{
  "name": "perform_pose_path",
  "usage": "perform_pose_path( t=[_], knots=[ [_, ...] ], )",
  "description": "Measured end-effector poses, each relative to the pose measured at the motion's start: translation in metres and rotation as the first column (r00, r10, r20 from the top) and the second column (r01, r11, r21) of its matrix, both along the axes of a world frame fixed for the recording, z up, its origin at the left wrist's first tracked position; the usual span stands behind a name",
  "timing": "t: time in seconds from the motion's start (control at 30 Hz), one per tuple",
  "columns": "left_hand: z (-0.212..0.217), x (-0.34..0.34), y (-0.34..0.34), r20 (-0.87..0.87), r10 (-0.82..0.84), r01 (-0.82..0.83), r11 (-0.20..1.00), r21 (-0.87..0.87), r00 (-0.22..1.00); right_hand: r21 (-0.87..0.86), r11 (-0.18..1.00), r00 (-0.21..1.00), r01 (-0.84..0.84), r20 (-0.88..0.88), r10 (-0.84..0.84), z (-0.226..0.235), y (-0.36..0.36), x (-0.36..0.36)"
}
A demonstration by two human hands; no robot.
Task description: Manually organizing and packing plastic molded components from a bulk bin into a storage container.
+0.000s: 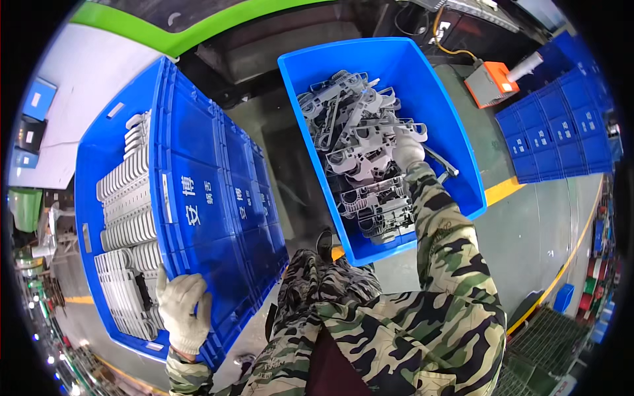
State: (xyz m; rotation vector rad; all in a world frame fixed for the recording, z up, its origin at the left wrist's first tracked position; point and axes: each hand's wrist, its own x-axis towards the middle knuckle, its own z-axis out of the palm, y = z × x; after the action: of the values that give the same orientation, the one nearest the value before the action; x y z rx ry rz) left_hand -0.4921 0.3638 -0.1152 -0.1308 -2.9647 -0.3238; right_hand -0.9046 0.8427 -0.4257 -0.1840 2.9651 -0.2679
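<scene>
Right hand (408,153), gloved: placed within the large blue bin (430,82), fingers bent at the end of a grey part (415,127) on the right side of the heap. Contact is seen; whether the part is clamped cannot be told, the fingertips being partly hidden. The jumbled grey heap (356,155) is held by the bin, piled against its left side. Left hand (185,311), gloved: rested on the near rim of a blue crate (173,218), fingers loosely curled, thumb apart; whether the rim is gripped cannot be told. Inside that crate, pale ribbed parts (129,226) are ranged in rows. Beyond the bin, to the right, an orange-and-white box (492,84) and stacked blue crates (555,129) are seen.
</scene>
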Motion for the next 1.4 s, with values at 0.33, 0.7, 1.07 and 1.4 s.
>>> perform_pose_path(
  t=[0.33, 0.7, 1.07, 1.4],
  knots=[
    [-0.016, -0.037, 0.038, -0.107, 0.107, -0.129, 0.966, -0.226, 0.989, 0.168, 0.837, 0.853, -0.522, 0.064, 0.519, -0.061, 0.025, -0.115],
    [-0.126, -0.185, 0.136, -0.035, -0.077, 0.084, 0.945, 0.317, 0.996, 0.118, 0.755, 0.747, -0.645, -0.106, 0.656, -0.043, 0.075, -0.104],
    [-0.303, -0.436, 0.181, 0.287, 0.083, -0.235, 0.803, 0.548, 0.954, 0.266, 0.677, 0.716, -0.687, 0.087, 0.693, -0.039, -0.021, -0.016],
    [-0.386, -0.510, 0.247, 0.474, 0.004, -0.184, 0.924, 0.336, 0.881, 0.223, 0.824, 0.854, -0.521, 0.129, 0.505, -0.077, -0.043, -0.035]
  ],
)
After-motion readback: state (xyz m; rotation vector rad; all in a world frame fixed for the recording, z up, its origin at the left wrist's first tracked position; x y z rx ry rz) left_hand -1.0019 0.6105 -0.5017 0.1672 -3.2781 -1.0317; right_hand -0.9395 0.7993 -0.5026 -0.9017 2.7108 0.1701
